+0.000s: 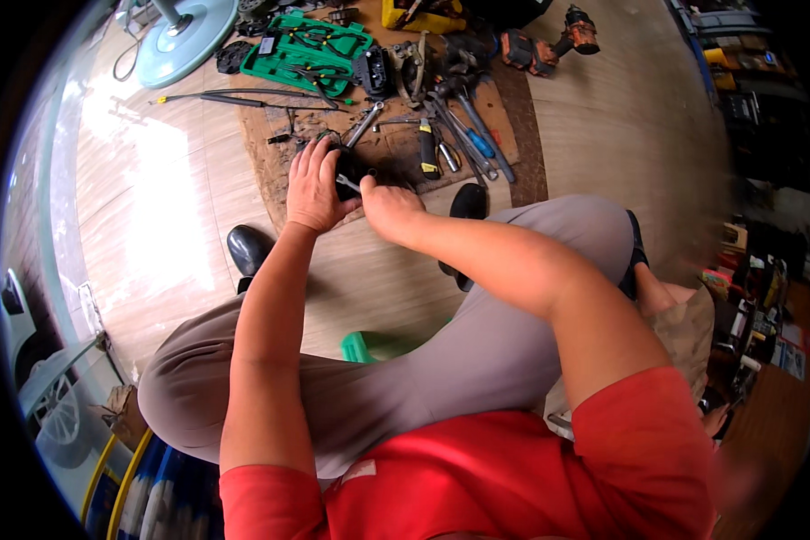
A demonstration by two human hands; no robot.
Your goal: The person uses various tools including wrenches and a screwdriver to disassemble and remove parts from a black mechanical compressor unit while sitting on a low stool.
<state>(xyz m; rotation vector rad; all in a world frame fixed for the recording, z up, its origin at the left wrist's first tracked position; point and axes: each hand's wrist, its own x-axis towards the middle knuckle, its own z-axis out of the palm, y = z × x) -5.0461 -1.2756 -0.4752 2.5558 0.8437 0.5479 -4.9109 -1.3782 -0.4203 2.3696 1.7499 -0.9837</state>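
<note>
In the head view, my left hand lies over a black part on the worn brown board, its fingers bent over the part's left side. My right hand is closed just right of it, gripping a silver wrench whose end reaches to the black part. Most of the wrench is hidden in the fist. Just beyond my left fingertips lies another silver wrench. The part's exact kind is hard to make out under my hands.
A green tool case lies open at the far side of the board. Hammers, pliers and a blue-handled screwdriver lie right of my hands. An orange-black cordless drill stands farther right. A pale blue round base is far left.
</note>
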